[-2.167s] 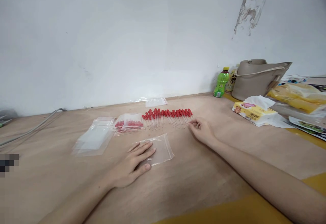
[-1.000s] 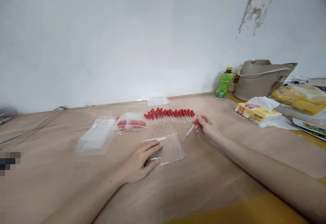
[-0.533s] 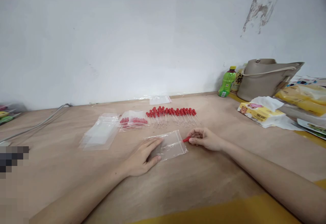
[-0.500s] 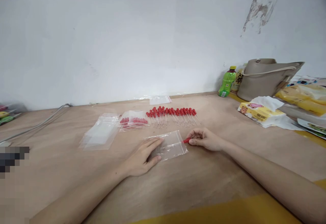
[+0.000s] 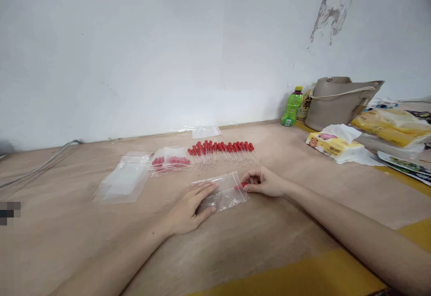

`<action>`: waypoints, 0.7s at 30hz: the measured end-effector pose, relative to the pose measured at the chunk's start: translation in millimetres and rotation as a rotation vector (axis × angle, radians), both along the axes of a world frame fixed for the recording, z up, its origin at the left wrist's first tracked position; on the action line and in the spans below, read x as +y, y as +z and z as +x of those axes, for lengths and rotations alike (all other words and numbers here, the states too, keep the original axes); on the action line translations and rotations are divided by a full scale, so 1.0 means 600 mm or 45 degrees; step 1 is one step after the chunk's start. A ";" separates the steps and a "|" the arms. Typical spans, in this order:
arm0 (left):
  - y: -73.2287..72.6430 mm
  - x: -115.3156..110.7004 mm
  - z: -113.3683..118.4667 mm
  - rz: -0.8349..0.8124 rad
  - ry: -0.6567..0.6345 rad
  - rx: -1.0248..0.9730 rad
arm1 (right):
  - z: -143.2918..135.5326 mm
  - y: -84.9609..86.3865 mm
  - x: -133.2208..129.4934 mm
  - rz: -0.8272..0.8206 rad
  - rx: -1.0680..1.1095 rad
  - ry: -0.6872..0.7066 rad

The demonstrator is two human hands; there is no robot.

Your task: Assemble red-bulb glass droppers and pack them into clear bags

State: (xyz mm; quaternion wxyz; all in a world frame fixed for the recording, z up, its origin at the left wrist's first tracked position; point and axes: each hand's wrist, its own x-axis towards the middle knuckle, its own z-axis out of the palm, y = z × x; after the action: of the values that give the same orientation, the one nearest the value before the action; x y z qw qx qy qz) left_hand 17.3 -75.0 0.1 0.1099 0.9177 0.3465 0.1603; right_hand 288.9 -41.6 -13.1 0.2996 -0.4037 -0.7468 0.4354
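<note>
My left hand (image 5: 193, 207) lies flat with its fingers stretched, resting on the left part of a clear zip bag (image 5: 225, 201). At the bag's right end, my right hand (image 5: 264, 182) pinches the red bulb of a dropper (image 5: 239, 186). The dropper's thin clear stem and part of its bulb are inside the bag. Beyond the hands, several droppers with red bulbs (image 5: 235, 147) lie in a row, bulbs toward the wall. Left of that row are filled bags (image 5: 171, 161) with red bulbs showing through, beside a stack of flat clear bags (image 5: 126, 177).
Another clear bag (image 5: 206, 132) lies by the wall. On the right stand a green bottle (image 5: 292, 107), a grey-beige handbag (image 5: 336, 105) and a yellow tissue pack (image 5: 333, 145), with yellow packaging (image 5: 392, 125) behind. A grey cable (image 5: 43, 165) runs along the left.
My right hand has moved left, sliding the dropper deeper so that its red bulb has entered the bag's mouth. My left hand stays on the bag. The whole view has shifted slightly.
</note>
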 end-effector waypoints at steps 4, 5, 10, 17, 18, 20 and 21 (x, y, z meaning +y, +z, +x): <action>-0.001 -0.001 -0.001 -0.003 0.014 0.029 | -0.014 -0.004 -0.004 -0.012 0.097 0.067; -0.002 -0.001 -0.001 -0.002 0.013 0.031 | -0.016 -0.003 -0.005 -0.030 0.120 0.065; -0.002 0.000 -0.001 0.005 -0.004 0.019 | -0.011 0.012 -0.013 0.065 -0.032 -0.204; -0.004 0.000 -0.002 -0.003 0.000 0.003 | -0.026 0.011 -0.030 -0.043 -0.018 -0.185; -0.004 0.000 -0.002 -0.003 0.000 -0.001 | -0.029 0.009 -0.031 -0.103 0.045 -0.195; -0.004 0.001 -0.002 -0.010 0.001 -0.009 | -0.034 0.007 -0.032 -0.186 0.155 -0.235; -0.004 0.001 -0.001 -0.016 0.002 -0.015 | -0.035 0.006 -0.032 -0.220 0.200 -0.253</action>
State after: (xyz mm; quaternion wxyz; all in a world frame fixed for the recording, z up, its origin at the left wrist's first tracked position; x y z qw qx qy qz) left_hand 16.4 -74.6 -2.1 0.1174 0.9158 0.3475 0.1636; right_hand 267.8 -61.0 -9.3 0.3630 -0.4646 -0.6371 0.4965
